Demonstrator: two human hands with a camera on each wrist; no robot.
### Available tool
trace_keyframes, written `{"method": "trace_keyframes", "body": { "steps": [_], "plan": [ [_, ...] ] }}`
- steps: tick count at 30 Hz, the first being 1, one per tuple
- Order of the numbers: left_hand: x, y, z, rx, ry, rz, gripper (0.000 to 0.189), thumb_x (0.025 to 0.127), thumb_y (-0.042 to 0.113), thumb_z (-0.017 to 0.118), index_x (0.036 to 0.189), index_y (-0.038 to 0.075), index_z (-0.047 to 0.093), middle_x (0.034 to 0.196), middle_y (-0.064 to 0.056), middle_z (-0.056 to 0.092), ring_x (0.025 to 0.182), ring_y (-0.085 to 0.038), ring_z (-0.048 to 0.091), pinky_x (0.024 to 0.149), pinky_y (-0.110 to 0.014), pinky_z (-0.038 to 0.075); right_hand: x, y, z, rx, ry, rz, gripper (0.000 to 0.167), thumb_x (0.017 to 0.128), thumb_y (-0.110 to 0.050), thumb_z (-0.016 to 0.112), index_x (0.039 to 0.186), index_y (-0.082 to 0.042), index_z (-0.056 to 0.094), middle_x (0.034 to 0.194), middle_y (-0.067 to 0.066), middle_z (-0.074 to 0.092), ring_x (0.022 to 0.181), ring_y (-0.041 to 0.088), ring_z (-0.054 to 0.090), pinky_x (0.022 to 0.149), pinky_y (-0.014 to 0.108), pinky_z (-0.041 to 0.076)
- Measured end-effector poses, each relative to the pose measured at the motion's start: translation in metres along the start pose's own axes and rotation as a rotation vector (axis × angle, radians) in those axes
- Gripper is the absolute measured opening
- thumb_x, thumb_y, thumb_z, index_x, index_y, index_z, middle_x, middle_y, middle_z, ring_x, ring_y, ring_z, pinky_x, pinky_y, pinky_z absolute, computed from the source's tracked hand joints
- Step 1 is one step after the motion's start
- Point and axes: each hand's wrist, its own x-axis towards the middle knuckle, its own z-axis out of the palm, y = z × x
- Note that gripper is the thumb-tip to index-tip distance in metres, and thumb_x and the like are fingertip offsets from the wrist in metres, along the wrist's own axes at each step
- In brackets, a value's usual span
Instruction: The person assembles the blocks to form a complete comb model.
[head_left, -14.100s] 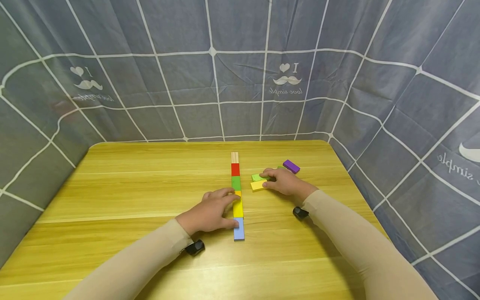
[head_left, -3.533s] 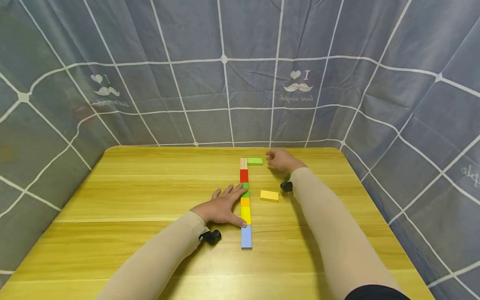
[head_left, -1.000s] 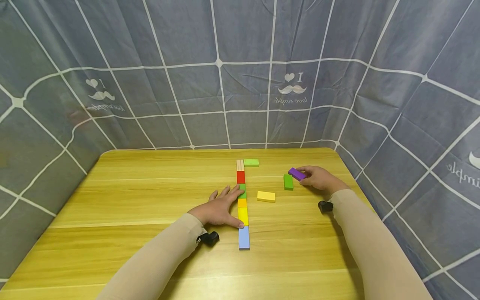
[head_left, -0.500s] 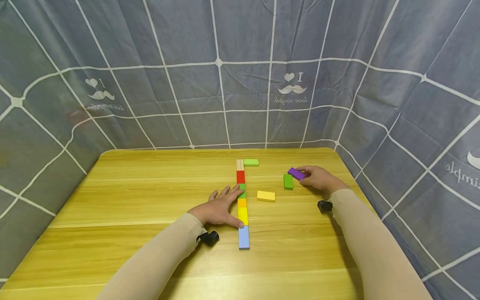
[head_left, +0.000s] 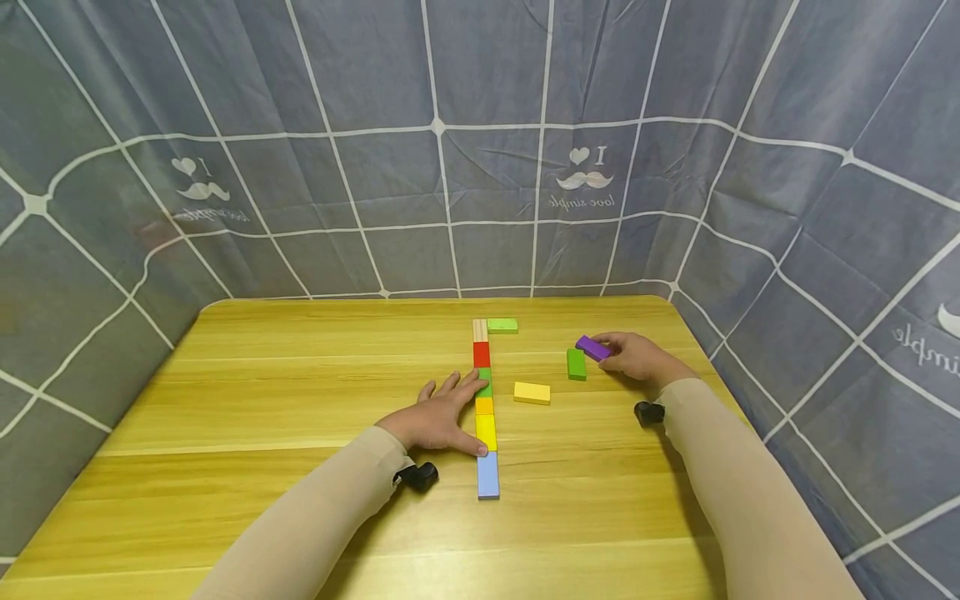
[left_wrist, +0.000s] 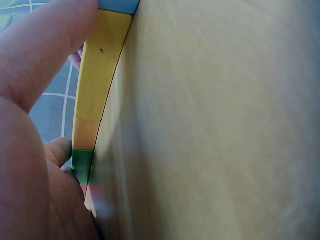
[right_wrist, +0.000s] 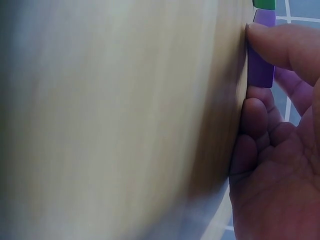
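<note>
A straight row of coloured wooden blocks runs away from me in the head view: a light blue block [head_left: 488, 477] nearest, then a yellow block [head_left: 487, 432], an orange block [head_left: 484, 406], a green block [head_left: 486, 384], a red block [head_left: 482, 354] and a plain wood piece [head_left: 480, 330]. My left hand [head_left: 438, 418] lies spread against the row's left side. Its thumb touches the yellow block by the blue one, and its fingertips are on the green block. Thumb and fingers of my right hand [head_left: 639, 357] pinch a purple block [right_wrist: 261, 60] on the right.
A light green block [head_left: 502, 326] lies crosswise against the wood piece at the row's far end. Right of the row are a loose yellow block [head_left: 532, 393] and a loose green block [head_left: 576, 365]. Grey checked curtains [head_left: 360, 167] surround the wooden table [head_left: 262, 392].
Since the oldest frame, the light green block went from the loose group to the row's far end. My right hand then moved right to the purple block; both hands are still over the last second.
</note>
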Motion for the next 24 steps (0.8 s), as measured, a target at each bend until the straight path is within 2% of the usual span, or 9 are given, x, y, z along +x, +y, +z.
{"method": "trace_keyframes", "body": {
  "steps": [13, 20, 24],
  "plan": [
    [-0.0008, 0.0009, 0.0000, -0.005, -0.002, 0.000, 0.114, 0.081, 0.059, 0.084, 0.170, 0.027, 0.020, 0.179, 0.003, 0.000, 0.166, -0.031, -0.005, 0.129, -0.063, -0.007, 0.0013, 0.0007, -0.0003, -0.018, -0.002, 0.008, 0.059, 0.096, -0.012, 0.068, 0.152, -0.003, 0.052, 0.133, 0.030, 0.063, 0.117, 0.039, 0.061, 0.106, 0.053, 0.047],
    [-0.0007, 0.0011, -0.0006, -0.001, -0.003, 0.000, 0.114, 0.081, 0.059, 0.084, 0.170, 0.027, 0.020, 0.179, 0.003, 0.000, 0.166, -0.031, -0.005, 0.130, -0.062, -0.007, 0.0030, -0.0007, -0.0010, 0.030, -0.010, 0.063, 0.062, 0.091, -0.008, 0.065, 0.152, -0.005, 0.053, 0.134, 0.029, 0.061, 0.111, 0.034, 0.058, 0.093, 0.037, 0.047],
    [-0.0008, 0.0009, -0.0004, -0.003, -0.003, 0.001, 0.114, 0.081, 0.060, 0.084, 0.170, 0.027, 0.020, 0.179, 0.003, 0.000, 0.166, -0.031, -0.005, 0.130, -0.062, -0.008, 0.0046, 0.0004, -0.0043, -0.009, -0.004, 0.065, 0.060, 0.090, -0.007, 0.063, 0.150, -0.005, 0.054, 0.130, 0.027, 0.063, 0.104, 0.032, 0.058, 0.086, 0.033, 0.046]
  ]
}}
